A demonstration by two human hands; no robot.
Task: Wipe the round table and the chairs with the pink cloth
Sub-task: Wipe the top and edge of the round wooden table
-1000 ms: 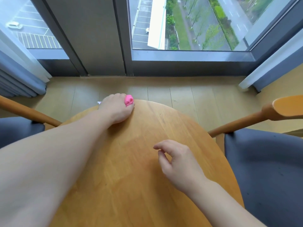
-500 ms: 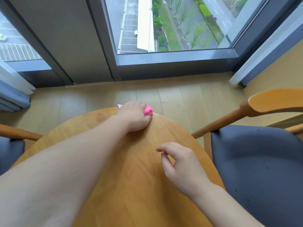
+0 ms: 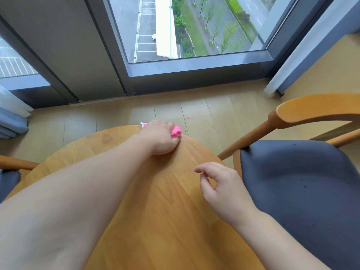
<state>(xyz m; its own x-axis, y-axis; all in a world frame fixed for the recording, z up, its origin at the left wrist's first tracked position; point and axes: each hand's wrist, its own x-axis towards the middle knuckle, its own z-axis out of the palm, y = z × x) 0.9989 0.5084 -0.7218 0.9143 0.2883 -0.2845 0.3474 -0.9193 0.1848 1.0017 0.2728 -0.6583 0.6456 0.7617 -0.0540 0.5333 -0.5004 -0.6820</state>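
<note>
Left hand: the left hand (image 3: 161, 138) lay at the far edge of the table, arm stretched right across the top; fingers curled tight round the cloth, bunched together, knuckles up, heel of the hand down on the wood.
Cloth: the pink cloth (image 3: 176, 131) was wadded up inside that grip; one pink lump stuck out on the right side of the fist w/ a pale corner poking out on the left, both right at the table's far rim.
Right hand: the right hand (image 3: 222, 187) was over the table's right side, nr the edge; holding nothing, fingers loosely curled, thumb & forefinger close but not touching; couldn't tell if it touched the wood.
Table: the round table (image 3: 159, 221) was light wood, grain running front to back.
Chair, right: the right chair (image 3: 303, 184) stood just beside the table, dark grey seat, curved wooden back & arm rail.
Chair, left: the left chair (image 3: 11, 168) only partly in view, wooden rail & a bit of dark seat at the frame's edge.
Beyond: the floor (image 3: 194, 112) was pale boards up to the window (image 3: 191, 26), street & trees far below.
</note>
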